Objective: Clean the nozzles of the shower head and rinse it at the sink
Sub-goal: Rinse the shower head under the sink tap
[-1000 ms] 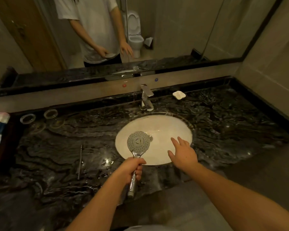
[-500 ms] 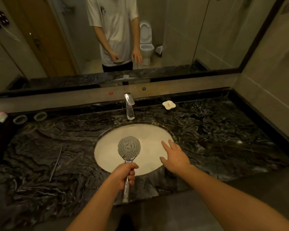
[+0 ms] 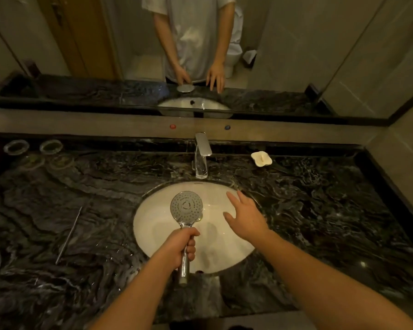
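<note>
Judging by its chrome shine, the shower head [image 3: 186, 206] looks rigid, fairly light and likely slippery when wet; its narrow handle is the safe place to hold. It hangs face-up over the white sink [image 3: 153, 225]. The left hand [image 3: 180, 244] wraps its fingers firmly round that handle, while the right hand [image 3: 244, 216] hovers beside it, fingers spread and empty, below the faucet [image 3: 202, 154].
</note>
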The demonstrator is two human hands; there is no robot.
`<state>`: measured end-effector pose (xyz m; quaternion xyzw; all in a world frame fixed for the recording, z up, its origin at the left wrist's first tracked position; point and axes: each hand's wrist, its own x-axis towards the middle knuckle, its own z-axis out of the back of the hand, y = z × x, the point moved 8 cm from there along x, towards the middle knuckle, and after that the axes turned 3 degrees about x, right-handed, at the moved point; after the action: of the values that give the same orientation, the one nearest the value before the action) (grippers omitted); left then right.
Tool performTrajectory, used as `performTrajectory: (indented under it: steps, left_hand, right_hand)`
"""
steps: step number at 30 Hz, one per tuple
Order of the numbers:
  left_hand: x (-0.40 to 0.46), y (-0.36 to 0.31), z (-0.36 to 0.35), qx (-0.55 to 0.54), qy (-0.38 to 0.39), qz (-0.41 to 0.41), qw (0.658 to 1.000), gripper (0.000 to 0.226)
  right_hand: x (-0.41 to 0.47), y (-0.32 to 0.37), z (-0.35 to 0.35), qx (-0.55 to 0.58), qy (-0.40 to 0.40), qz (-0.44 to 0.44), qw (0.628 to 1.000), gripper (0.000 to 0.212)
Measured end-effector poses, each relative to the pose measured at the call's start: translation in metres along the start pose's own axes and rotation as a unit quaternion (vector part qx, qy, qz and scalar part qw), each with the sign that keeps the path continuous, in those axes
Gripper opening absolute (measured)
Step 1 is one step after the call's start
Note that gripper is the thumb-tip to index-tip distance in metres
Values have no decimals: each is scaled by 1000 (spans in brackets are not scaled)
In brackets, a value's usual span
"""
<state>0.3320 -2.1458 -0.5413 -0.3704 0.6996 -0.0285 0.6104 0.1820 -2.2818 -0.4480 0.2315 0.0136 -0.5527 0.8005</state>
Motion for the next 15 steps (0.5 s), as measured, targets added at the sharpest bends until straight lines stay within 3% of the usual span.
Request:
performTrajectory:
  steps: [9,15]
  left_hand:
    - [19,2,15,-37,-42,3,998,16]
    - [40,-20,0,-43,-64,-1,997,15]
  right_hand:
    - [76,44,30,62,-63,85,992,60]
    - [151,97,58,-42,-99,241,965,64]
